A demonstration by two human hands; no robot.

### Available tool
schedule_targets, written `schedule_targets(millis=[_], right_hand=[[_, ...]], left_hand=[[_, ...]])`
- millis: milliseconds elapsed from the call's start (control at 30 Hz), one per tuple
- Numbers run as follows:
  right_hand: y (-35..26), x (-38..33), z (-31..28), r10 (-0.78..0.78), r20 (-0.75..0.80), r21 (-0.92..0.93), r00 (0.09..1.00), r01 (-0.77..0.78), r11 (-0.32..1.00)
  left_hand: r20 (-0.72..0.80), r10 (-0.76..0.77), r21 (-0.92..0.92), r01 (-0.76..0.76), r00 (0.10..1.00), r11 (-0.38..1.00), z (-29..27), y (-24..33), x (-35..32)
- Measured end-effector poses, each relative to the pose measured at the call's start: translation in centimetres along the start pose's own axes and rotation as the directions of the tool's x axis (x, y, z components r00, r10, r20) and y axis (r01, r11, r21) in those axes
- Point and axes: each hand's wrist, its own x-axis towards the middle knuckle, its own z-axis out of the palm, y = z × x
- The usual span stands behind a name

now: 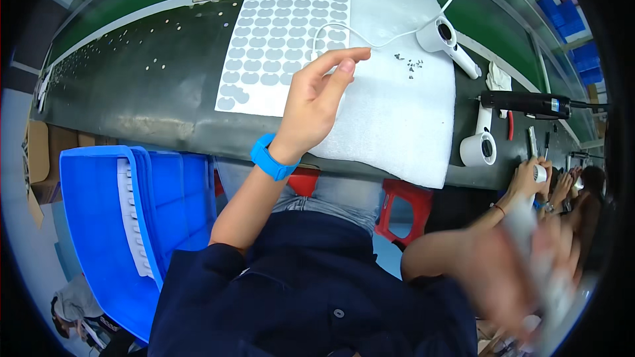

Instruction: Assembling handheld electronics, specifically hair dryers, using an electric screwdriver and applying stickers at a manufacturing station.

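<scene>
My left hand (pixel 311 102), with a blue wristband, is over the sheet of grey oval stickers (pixel 264 59) and the white foam sheet (pixel 390 112). Its index finger and thumb stretch out, apart; nothing shows between them. A white cable (pixel 400 38) loops across the foam and disappears by this hand. Smeared by motion, my right hand (pixel 496 277) is off the table at lower right, round a long white object (pixel 539 271) too blurred to name. Small dark screws (pixel 411 66) lie scattered on the foam. One white hair-dryer-shaped device (pixel 433 36) rests at the foam's far right.
A second white device (pixel 477 149) sits right of the foam, near a black electric screwdriver (pixel 526 102) and a red-handled tool (pixel 510 125). Blue crates (pixel 99 211) stand at left. A co-worker's hands (pixel 526 182) hold a white part at right. A red stool (pixel 403 208) is below the table.
</scene>
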Motion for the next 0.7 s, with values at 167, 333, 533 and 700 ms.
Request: schedule_targets(millis=[167, 333, 533, 700], right_hand=[[-0.7, 0.4, 2.6, -0.142, -0.223, 0.215, 0.965, 0.19, 0.958], [1.7, 0.7, -1.0, -0.507, 0.061, -0.785, 0.86, 0.354, 0.508], [1.0, 0.8, 4.0, -0.3, -0.134, -0.286, 0.944, 0.253, 0.924], [1.6, -2.0, 2.6, -0.337, -0.103, -0.288, 0.936, 0.297, 0.911]], left_hand=[[-0.031, -0.015, 0.017, 0.015, 0.999, 1.0, -1.0, -0.2, -1.5], [-0.077, -0.062, 0.043, 0.065, 0.995, 0.997, -1.2, -0.6, -2.1], [-0.098, -0.08, 0.073, 0.087, 0.992, 0.994, -1.5, -1.1, -2.5], [-0.111, -0.054, 0.094, 0.064, 0.992, 0.993, -1.9, -0.8, -3.0]])
